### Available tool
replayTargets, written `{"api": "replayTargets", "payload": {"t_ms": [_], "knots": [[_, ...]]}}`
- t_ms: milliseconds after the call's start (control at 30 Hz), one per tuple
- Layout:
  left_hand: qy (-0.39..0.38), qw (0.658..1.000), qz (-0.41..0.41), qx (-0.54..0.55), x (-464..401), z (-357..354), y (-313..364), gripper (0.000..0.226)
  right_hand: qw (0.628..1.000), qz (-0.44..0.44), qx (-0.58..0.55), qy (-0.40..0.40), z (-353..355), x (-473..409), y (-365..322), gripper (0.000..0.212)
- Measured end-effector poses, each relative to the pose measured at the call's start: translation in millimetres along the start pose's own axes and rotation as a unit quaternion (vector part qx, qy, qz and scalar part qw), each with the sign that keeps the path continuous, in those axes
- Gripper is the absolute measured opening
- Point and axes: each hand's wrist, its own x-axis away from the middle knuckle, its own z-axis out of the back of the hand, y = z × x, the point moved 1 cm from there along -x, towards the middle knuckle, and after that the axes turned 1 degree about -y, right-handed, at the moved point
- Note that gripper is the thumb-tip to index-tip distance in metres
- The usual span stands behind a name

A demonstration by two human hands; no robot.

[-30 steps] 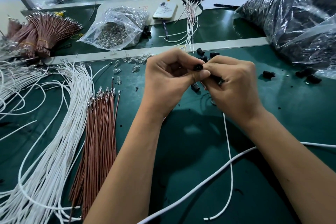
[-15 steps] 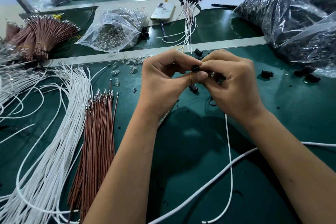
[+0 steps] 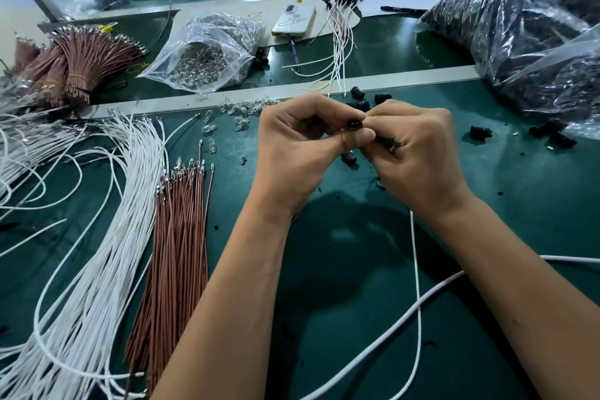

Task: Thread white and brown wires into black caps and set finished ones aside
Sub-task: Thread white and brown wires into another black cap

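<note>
Fingertips meet over the green table (image 3: pixel 324 269): I see my left hand (image 3: pixel 293 153) pinching a black cap (image 3: pixel 354 124) between thumb and forefinger, its round face toward me. My right hand (image 3: pixel 418 153) curls tight against it, gripping a white wire (image 3: pixel 417 269) that hangs below the wrist; more dark caps sit under its fingers. Loose caps (image 3: pixel 360 101) lie just beyond, brown wires (image 3: pixel 181 237) and white wires (image 3: pixel 107 253) well left.
</note>
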Motion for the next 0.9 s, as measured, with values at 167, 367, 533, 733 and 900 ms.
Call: {"api": "replayTargets", "payload": {"t_ms": [167, 367, 533, 733, 900], "knots": [[0.023, 1.000, -0.006, 0.016, -0.1, -2.4, -1.1, 0.029, 1.000, -0.021, -0.017, 0.006, -1.1, 0.2, -1.9, 0.010], [0.102, 0.995, 0.016, 0.014, -4.6, 2.3, -4.7, 0.022, 0.987, -0.109, -0.117, -0.017, 1.6, 0.9, 6.0, 0.011], [0.111, 0.972, 0.161, 0.126, -4.6, 18.7, -10.2, 0.017, 0.958, -0.164, -0.237, -0.010, -0.9, 0.3, 13.2, 0.012], [0.028, 0.974, 0.190, 0.123, -3.8, 20.9, -13.0, 0.018, 0.951, -0.160, -0.254, -0.070, 0.6, -1.0, 13.2, 0.010], [0.087, 0.984, 0.140, 0.065, -4.5, 14.6, -13.4, 0.014, 0.993, -0.097, -0.064, -0.016, 1.7, -0.9, 3.7, 0.005]]}}
